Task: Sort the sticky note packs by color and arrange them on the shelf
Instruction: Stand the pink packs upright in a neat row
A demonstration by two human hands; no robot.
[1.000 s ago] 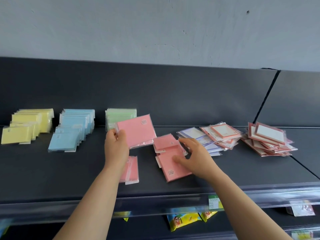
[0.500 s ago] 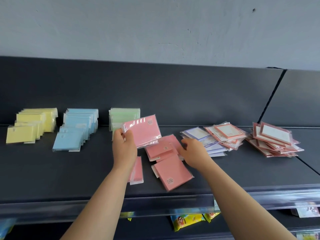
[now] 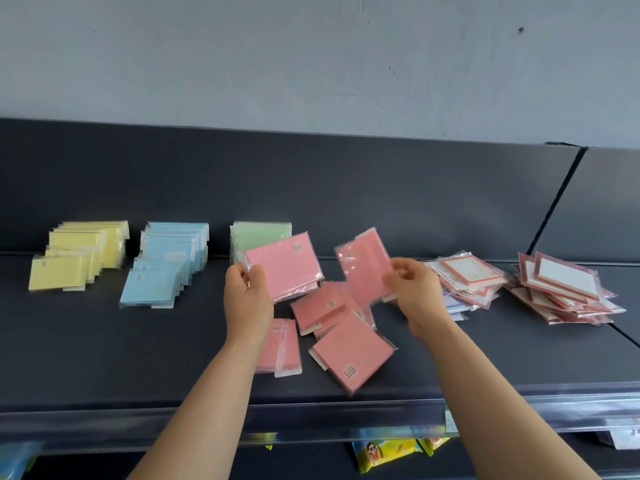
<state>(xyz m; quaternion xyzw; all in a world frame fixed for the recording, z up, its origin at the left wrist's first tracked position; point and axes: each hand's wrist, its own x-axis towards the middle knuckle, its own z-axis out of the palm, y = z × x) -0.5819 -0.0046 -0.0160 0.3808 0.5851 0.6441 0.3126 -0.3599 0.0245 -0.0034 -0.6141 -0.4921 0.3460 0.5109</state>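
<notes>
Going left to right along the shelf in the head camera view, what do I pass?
Yellow stack → blue stack → green stack → pink packs gripped by the left hand → single pink pack pinched by the right hand → mixed framed pile → pink-framed pile.

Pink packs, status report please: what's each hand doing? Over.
Left hand grips a pink stack. Right hand pinches one pink pack above the shelf. Loose pink packs lie scattered below; nothing blocking.
</notes>
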